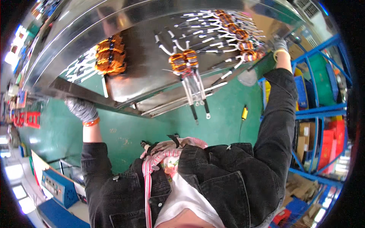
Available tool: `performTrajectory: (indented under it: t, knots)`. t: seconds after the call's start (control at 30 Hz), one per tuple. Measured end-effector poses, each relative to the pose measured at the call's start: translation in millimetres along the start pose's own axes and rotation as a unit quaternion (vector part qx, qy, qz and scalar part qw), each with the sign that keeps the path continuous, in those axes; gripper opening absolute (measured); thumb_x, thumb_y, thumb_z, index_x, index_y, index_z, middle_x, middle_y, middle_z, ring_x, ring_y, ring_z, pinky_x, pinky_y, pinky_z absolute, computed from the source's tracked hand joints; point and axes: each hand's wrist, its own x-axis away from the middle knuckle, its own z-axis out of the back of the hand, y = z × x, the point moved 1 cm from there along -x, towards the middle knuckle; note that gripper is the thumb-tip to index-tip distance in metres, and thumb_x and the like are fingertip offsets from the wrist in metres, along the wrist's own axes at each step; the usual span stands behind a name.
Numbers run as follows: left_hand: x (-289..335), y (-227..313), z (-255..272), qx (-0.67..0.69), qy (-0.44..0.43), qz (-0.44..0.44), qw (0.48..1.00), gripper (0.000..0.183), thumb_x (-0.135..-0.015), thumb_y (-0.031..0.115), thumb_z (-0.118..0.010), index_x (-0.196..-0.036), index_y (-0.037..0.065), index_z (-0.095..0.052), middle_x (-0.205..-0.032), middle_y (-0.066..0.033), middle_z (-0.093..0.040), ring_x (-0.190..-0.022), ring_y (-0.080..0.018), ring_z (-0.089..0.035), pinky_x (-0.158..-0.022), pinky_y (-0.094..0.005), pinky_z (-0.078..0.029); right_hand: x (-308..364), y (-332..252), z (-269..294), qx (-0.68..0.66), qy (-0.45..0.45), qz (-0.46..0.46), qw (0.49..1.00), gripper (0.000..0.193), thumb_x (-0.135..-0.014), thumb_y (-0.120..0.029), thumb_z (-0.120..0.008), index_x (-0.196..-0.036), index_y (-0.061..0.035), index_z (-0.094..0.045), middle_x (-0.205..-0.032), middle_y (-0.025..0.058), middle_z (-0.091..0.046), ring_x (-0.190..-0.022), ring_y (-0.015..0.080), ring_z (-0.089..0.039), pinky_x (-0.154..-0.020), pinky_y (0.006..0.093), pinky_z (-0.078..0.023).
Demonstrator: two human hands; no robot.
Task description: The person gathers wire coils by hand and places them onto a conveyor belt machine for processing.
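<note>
My left hand (81, 109), in a grey knitted glove, is closed at the near left corner of a metal table (133, 81). My right hand (280, 44), gloved alike, is closed at the table's right end; its fingertips are small and partly hidden. On the top stand copper-wound coils with white-sleeved leads. One stack of coils (110, 55) lies at the left, its leads pointing left. A pair of coils (183, 61) sits in the middle, with leads hanging over the near edge. A row of coils (232, 28) runs along the right side.
Blue shelving (304, 112) with bins and boxes stands close on the right. A yellow tool (244, 113) with a cord is on the green floor (216, 117). A blue machine (59, 188) rests on a bench behind me at the left. Red items (28, 119) stand farther left.
</note>
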Motion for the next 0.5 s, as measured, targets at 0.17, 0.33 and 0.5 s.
performTrajectory:
  t: [0.17, 0.33, 0.5]
  knots:
    - [2.6, -2.4, -18.1, 0.121, 0.040, 0.064, 0.990, 0.025, -0.092, 0.017, -0.034, -0.096, 0.000, -0.052, -0.087, -0.0096, -0.053, -0.077, -0.0199, -0.051, -0.069, -0.0310, -0.043, 96.7, -47.7, 31.1, -0.267, 0.116, -0.262, 0.920, 0.034, -0.086, -0.029, -0.051, -0.103, 0.0012, -0.053, -0.092, 0.0111, -0.062, -0.078, 0.0204, -0.063, -0.055, 0.0299, -0.048]
    - [1.7, -3.6, -12.4, 0.154, 0.019, 0.055, 0.986, 0.033, -0.094, 0.028, -0.034, -0.094, 0.001, -0.053, -0.084, -0.0084, -0.054, -0.073, -0.0181, -0.050, -0.068, -0.0306, -0.043, 154.6, -70.4, 1.2, -0.568, 0.098, -0.180, 0.797, 0.038, -0.086, -0.033, -0.054, -0.109, -0.0031, -0.051, -0.091, 0.0070, -0.060, -0.069, 0.0140, -0.056, -0.056, 0.0244, -0.045]
    - [0.4, -30.9, 1.9, 0.095, -0.026, 0.006, 0.995, 0.045, -0.090, 0.044, -0.037, -0.096, 0.002, -0.050, -0.083, -0.0062, -0.053, -0.073, -0.0151, -0.049, -0.067, -0.0287, -0.042, 257.3, -153.4, 29.7, -0.618, 0.115, -0.021, 0.777, 0.042, -0.089, -0.036, -0.046, -0.117, -0.0045, -0.048, -0.105, 0.0105, -0.059, -0.085, 0.0193, -0.060, -0.076, 0.0300, -0.046]
